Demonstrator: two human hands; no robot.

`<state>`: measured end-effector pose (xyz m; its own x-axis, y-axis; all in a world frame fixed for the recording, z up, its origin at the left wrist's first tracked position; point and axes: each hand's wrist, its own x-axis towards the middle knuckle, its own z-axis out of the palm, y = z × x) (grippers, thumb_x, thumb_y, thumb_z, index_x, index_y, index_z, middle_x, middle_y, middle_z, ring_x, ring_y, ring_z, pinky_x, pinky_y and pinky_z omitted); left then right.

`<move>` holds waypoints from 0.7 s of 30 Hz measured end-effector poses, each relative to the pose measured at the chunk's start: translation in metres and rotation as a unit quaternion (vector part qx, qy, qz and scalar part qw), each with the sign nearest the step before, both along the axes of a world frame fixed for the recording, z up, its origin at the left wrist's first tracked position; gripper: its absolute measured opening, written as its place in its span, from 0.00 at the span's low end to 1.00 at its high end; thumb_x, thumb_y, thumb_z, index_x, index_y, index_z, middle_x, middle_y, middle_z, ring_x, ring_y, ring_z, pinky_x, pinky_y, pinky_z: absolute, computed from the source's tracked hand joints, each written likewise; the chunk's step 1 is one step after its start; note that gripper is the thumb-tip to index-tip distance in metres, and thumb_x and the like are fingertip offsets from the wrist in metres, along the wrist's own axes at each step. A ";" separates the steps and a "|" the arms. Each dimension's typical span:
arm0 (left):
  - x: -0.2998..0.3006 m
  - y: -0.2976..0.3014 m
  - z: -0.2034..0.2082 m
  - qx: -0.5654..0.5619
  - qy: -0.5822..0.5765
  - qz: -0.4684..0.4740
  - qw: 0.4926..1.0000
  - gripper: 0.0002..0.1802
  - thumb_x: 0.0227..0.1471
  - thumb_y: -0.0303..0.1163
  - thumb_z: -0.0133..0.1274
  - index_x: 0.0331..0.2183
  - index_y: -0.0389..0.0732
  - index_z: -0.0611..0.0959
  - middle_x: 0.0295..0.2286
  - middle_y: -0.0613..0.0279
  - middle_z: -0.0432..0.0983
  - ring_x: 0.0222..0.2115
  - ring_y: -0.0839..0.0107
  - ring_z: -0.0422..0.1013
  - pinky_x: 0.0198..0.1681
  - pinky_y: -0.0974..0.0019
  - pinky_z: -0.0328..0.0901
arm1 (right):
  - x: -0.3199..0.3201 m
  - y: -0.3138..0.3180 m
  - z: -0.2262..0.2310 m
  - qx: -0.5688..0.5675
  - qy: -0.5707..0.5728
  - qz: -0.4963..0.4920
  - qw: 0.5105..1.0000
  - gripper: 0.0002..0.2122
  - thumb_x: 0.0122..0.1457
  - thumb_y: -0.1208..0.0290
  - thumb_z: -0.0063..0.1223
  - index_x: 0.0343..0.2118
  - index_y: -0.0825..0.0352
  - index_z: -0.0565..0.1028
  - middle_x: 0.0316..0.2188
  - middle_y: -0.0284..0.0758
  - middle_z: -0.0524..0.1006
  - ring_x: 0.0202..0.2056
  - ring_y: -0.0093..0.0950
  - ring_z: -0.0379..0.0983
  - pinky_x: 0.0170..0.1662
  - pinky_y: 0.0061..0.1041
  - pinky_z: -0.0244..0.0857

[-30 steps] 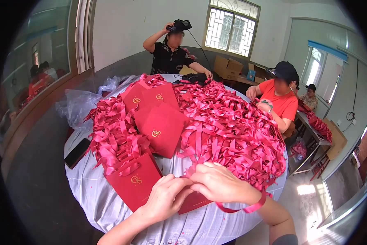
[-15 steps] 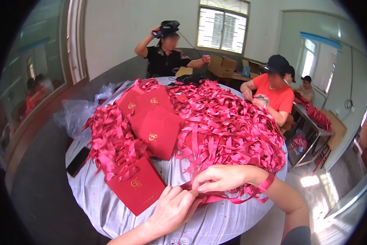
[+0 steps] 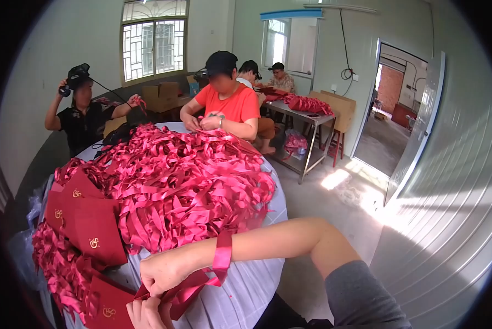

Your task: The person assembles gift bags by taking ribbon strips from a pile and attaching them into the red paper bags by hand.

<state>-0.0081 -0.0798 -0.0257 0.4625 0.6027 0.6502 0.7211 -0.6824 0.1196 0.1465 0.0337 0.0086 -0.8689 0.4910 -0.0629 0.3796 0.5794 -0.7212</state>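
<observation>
My left hand (image 3: 149, 313) is closed in a pinch at the bottom of the view. Touching it from above, my right hand (image 3: 166, 272) has its fingers curled down and closed. Between the fingertips of both hands runs red satin ribbon, though the exact grip is partly hidden. A loop of ribbon (image 3: 222, 257) hangs round my right wrist and trails down beside the hands. Left of my hands lies a red paper bag (image 3: 110, 304) with a gold emblem. More red bags (image 3: 95, 219) rest on the ribbon pile farther back.
A big heap of red ribbons (image 3: 196, 181) covers much of the round table with its pale cloth (image 3: 246, 279). Across it, a person in orange-red (image 3: 232, 109) handles something small; another in black (image 3: 84, 118) holds up a device. A side table (image 3: 306, 112) and open door (image 3: 421, 131) stand right.
The view has swung to the right, so the table and bags now sit farther left and the doorway shows. My hands stay close together, with the ribbon still round my right wrist.
</observation>
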 end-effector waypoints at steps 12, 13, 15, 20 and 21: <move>0.003 -0.007 -0.001 -0.029 -0.072 -0.016 0.997 0.11 0.47 0.21 0.56 0.35 0.34 0.74 0.27 0.52 0.72 0.26 0.55 0.68 0.29 0.59 0.63 | -0.001 -0.009 -0.007 -0.088 0.086 -0.094 0.988 0.06 0.45 0.74 0.54 0.20 0.71 0.78 0.14 0.34 0.75 0.19 0.21 0.72 0.21 0.24 0.64; 0.003 -0.008 0.000 -0.024 -0.070 -0.012 0.997 0.11 0.47 0.21 0.56 0.35 0.34 0.74 0.27 0.52 0.72 0.25 0.55 0.68 0.29 0.59 0.63 | -0.003 -0.006 -0.002 -0.150 0.137 -0.104 0.974 0.06 0.46 0.74 0.54 0.20 0.71 0.78 0.15 0.34 0.75 0.19 0.21 0.73 0.21 0.23 0.64; 0.004 -0.008 0.001 -0.015 -0.075 -0.001 0.997 0.11 0.46 0.21 0.57 0.34 0.34 0.74 0.26 0.53 0.72 0.24 0.55 0.68 0.28 0.60 0.63 | -0.001 -0.004 0.003 -0.136 0.150 -0.097 0.974 0.07 0.50 0.75 0.51 0.23 0.72 0.78 0.17 0.33 0.76 0.19 0.20 0.72 0.21 0.20 0.65; 0.002 0.014 -0.015 -0.063 -0.146 -0.011 0.987 0.14 0.39 0.17 0.59 0.31 0.35 0.74 0.25 0.55 0.71 0.23 0.58 0.68 0.26 0.62 0.63 | 0.009 0.004 0.021 -0.151 0.160 -0.124 0.968 0.07 0.54 0.73 0.50 0.26 0.71 0.78 0.20 0.31 0.76 0.23 0.17 0.72 0.26 0.17 0.66; 0.006 0.015 -0.011 -0.067 -0.145 -0.018 0.987 0.15 0.38 0.17 0.60 0.31 0.35 0.74 0.25 0.55 0.71 0.23 0.59 0.68 0.26 0.63 0.63 | 0.011 0.004 0.025 -0.152 0.177 -0.147 0.961 0.07 0.55 0.72 0.51 0.27 0.70 0.78 0.21 0.30 0.76 0.23 0.16 0.71 0.26 0.16 0.66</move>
<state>-0.0025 -0.0649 -0.0363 0.2915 0.6789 0.6739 0.6185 -0.6712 0.4086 0.1578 0.0377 0.0331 -0.6886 0.7244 0.0327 0.1940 0.2274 -0.9543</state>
